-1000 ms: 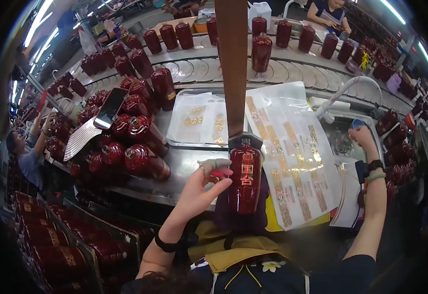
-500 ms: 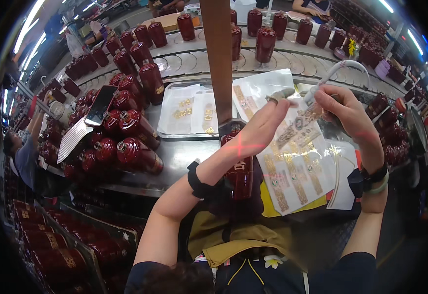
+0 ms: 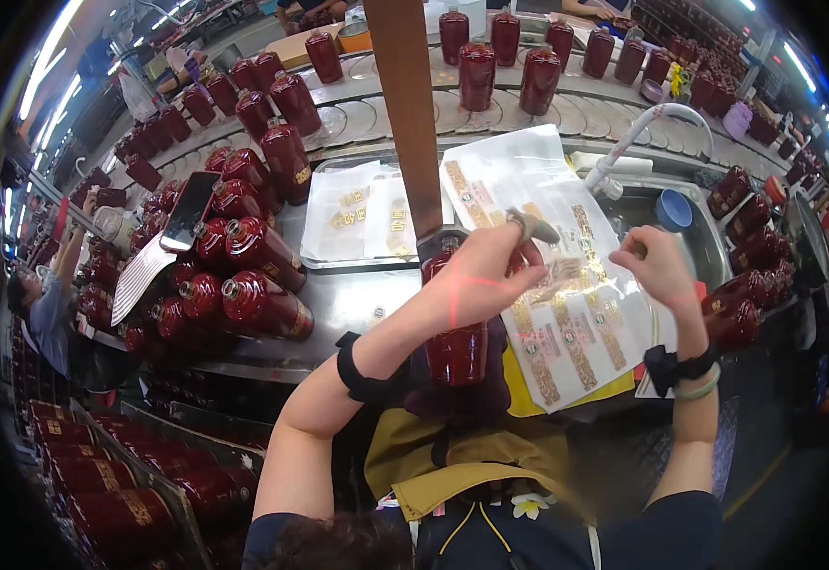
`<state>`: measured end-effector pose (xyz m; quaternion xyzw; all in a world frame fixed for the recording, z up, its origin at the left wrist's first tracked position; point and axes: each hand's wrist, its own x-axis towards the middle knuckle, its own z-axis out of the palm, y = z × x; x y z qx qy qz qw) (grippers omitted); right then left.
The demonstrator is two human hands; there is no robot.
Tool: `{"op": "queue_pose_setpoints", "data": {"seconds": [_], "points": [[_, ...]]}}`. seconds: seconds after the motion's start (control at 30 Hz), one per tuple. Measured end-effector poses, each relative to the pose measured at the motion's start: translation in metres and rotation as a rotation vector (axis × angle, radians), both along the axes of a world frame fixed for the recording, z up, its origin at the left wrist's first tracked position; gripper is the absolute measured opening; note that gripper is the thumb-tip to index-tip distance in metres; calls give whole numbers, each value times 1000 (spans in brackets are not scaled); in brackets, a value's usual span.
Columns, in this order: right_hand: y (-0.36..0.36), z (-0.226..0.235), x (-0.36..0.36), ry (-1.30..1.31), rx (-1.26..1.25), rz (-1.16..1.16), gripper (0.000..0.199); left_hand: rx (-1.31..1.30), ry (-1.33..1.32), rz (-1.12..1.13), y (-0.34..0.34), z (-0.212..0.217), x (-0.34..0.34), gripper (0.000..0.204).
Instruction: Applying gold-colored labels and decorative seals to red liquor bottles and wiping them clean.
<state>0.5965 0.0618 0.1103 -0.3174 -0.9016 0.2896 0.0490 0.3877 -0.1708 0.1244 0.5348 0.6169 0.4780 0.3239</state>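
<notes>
A dark red glossy bottle [image 3: 456, 358] stands in front of me, partly covered by my left wrist and a wooden post. My left hand [image 3: 500, 266], with green coverings on its fingertips, is closed over the left part of a white sheet [image 3: 519, 161] of gold decals. At its fingertips is a see-through gold decal strip [image 3: 561, 274]; the grip itself is partly hidden. To the right, my right hand [image 3: 659, 268] hovers above the sheet's edge with curled fingers and nothing visible in them. More gold decal strips [image 3: 574, 356] lie along the near half of the sheet.
Many red bottles [image 3: 260, 242] lie stacked at left, with a phone [image 3: 189, 211] on them. A metal tray [image 3: 314, 258] holds decal sheets. Behind runs a conveyor [image 3: 357, 119] carrying bottles. A sink with a blue bowl [image 3: 674, 208] and white faucet [image 3: 623, 147] is at right. A wooden post [image 3: 403, 104] rises centrally.
Both hands have come down from near the faucet toward the decal sheet. The strip that spanned between them is now at the left hand only. Bottles on the conveyor have shifted.
</notes>
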Motion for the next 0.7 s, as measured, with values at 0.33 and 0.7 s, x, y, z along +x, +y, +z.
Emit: {"op": "queue_pose_setpoints", "data": {"seconds": [0.33,0.7], "points": [[-83,-21,-22,361,-786,551,58,-35,226,-98,-35,3,19,33],[-137,-2,-17,212,-436,688,15,-172,-5,268,-141,8,43,33]]}}
